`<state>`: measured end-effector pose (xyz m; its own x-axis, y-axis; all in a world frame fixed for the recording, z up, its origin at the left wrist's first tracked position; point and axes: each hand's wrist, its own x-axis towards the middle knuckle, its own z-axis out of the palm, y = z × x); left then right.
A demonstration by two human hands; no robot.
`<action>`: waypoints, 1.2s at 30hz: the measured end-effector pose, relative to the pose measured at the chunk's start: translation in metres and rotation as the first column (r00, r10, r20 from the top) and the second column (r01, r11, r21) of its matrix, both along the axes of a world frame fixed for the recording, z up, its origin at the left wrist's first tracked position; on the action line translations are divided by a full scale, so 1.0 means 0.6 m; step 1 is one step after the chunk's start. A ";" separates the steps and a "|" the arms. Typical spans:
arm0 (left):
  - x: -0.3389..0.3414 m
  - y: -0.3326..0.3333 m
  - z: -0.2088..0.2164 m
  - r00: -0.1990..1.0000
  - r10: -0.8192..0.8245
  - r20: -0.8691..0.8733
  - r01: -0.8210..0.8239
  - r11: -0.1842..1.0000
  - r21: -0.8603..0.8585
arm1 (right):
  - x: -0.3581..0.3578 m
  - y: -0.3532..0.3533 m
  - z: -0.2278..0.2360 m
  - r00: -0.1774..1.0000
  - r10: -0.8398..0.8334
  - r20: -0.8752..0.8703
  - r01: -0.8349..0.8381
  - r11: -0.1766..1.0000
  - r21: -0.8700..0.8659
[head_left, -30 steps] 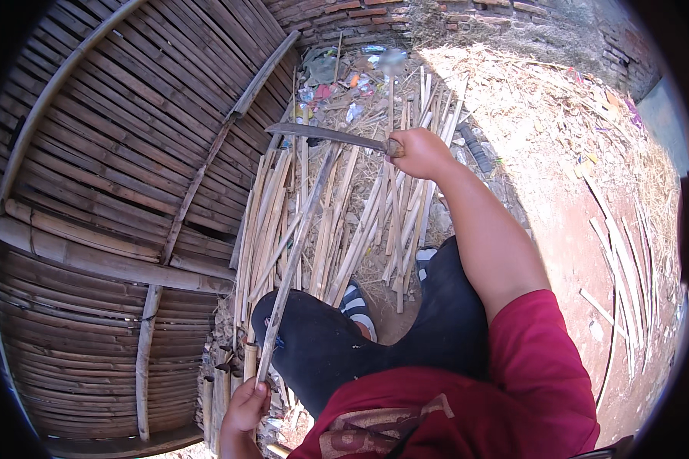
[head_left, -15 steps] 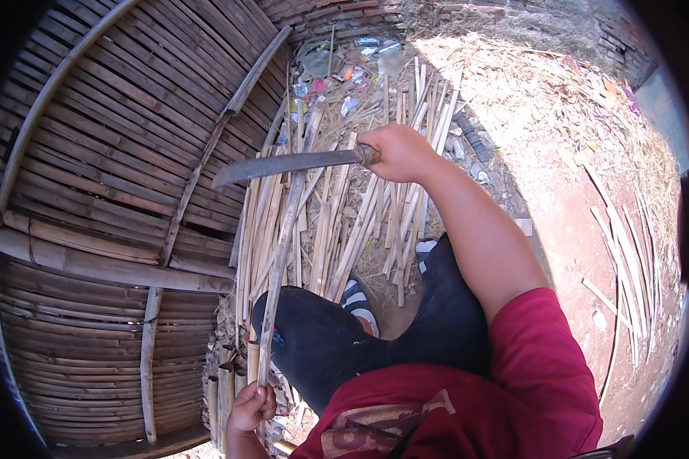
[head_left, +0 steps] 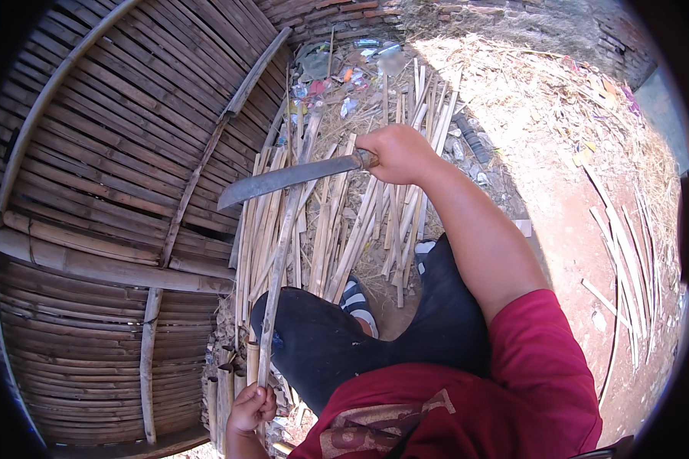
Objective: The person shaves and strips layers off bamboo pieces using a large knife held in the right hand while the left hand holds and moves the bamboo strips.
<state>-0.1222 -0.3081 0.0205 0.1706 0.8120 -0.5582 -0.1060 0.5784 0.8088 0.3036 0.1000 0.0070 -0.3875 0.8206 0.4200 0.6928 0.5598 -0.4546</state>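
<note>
Across the long bamboo strip (head_left: 285,237), a broad, grey-bladed metal machete (head_left: 291,178)

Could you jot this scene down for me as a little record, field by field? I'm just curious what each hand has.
Left hand: the hand grips the near end of a long strip
Right hand: the hand grips the handle of a machete
Blade: crosses over the strip; contact hard to tell
Ground ahead: many loose pale strips
Left side: a slatted panel
Far edge: a brick wall
Clothing: red shirt, dark trousers
</note>
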 end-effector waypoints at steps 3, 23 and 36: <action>-0.001 -0.008 0.007 0.998 0.040 -0.053 -0.041 0.999 -0.008 | 0.036 0.025 -0.022 0.959 -0.256 -0.121 0.239 0.960 -0.144; 0.007 0.001 0.006 0.995 0.013 0.103 -0.014 1.000 0.008 | 0.046 0.012 -0.016 0.930 -0.062 -0.361 0.012 0.990 -0.139; 0.010 -0.006 0.010 0.995 0.011 0.097 -0.010 1.000 -0.009 | 0.027 -0.005 0.006 0.955 -0.014 -0.295 0.005 0.999 -0.032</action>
